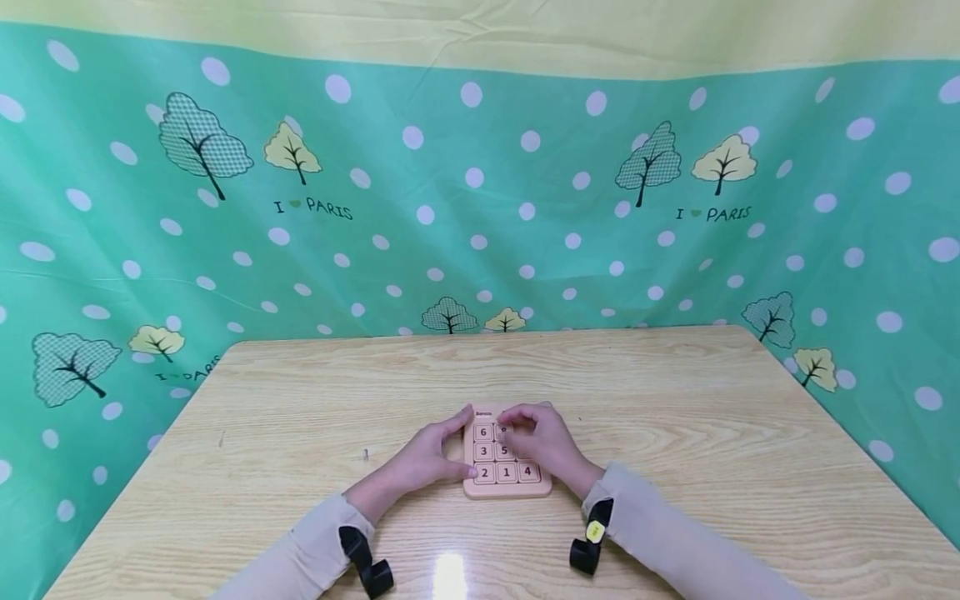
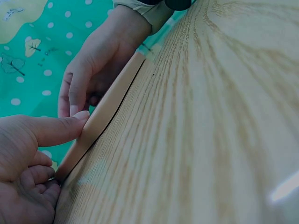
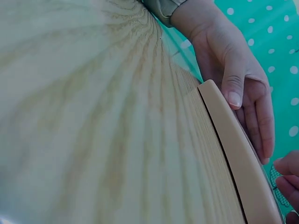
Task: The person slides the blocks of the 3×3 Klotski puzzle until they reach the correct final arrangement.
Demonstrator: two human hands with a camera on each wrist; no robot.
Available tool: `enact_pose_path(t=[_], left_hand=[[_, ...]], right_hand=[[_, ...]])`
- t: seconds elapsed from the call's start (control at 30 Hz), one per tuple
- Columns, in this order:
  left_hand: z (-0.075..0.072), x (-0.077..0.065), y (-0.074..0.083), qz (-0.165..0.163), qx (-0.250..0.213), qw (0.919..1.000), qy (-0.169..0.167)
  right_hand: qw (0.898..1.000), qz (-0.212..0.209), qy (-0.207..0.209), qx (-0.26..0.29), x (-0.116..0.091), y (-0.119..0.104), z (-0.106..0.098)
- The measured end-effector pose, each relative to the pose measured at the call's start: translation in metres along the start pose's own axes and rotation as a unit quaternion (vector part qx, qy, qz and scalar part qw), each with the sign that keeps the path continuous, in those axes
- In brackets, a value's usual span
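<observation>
A pale pink number slide puzzle (image 1: 512, 492) lies flat on the table, its square tiles printed with dark digits. Along its left side, my left hand (image 1: 425, 455) holds the frame, thumb by the lower-left part and index finger at the upper-left corner. The left wrist view shows the left thumb (image 2: 60, 129) against the side of the frame. Over the upper right of the tiles hovers my right hand (image 1: 545, 439), thumb and index finger bent near the top-row tiles. It covers part of the right column; whether its fingertips touch a tile is unclear.
The light wood-grain table (image 1: 337, 408) extends around the puzzle. Behind and beside it hangs a green dotted cloth (image 1: 480, 208) with tree prints. Black straps (image 1: 363, 562) circle both wrists. Light glares off the table near its front edge.
</observation>
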State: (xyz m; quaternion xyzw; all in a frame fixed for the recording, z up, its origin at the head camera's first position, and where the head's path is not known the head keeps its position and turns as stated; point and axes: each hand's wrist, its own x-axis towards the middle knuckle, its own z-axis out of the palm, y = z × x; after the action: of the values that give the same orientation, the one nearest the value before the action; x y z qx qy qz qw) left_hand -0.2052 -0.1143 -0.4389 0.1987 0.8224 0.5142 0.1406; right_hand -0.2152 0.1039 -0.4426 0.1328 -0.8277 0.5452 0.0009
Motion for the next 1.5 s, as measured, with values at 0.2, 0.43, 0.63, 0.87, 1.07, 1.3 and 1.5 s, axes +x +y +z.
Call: enact_pose_path(t=[0.2,0.43,0.63,0.87,1.07,1.3,1.5], left_hand=[[0.002,0.002,-0.0017,-0.001,0.004,1.0,0.005],[-0.0002,0.0001,0.0003,-0.003,-0.003,1.0,-0.001],[-0.0013,-0.0016,0.0045,-0.005,-0.006,1.0,-0.004],[-0.0013,-0.0009,0.0045,-0.008,-0.005,1.0,-0.003],[-0.0006,-0.0003,0.003,-0.006,-0.009,0.9999,-0.001],[-0.0004,0.0001,0.0006,-0.008,-0.001,1.0,0.0],[0.0,0.0009,-0.0008,0.001,-0.002,1.0,-0.005]], right_hand=[[1.0,-0.003,0.014,-0.01,0.0013,0.0009,0.0051],[0.999,-0.011,0.023,-0.03,0.002,-0.0005,0.0088],[0.998,-0.018,0.026,-0.054,0.0033,-0.0013,0.0104],[0.997,-0.017,0.03,-0.07,0.0034,-0.004,0.0106],[0.996,-0.026,0.026,-0.076,0.0027,-0.0035,0.0105],[0.996,-0.024,0.023,-0.082,0.0017,-0.0057,0.009],[0.996,-0.008,0.019,-0.086,-0.0003,-0.0076,0.0051]])
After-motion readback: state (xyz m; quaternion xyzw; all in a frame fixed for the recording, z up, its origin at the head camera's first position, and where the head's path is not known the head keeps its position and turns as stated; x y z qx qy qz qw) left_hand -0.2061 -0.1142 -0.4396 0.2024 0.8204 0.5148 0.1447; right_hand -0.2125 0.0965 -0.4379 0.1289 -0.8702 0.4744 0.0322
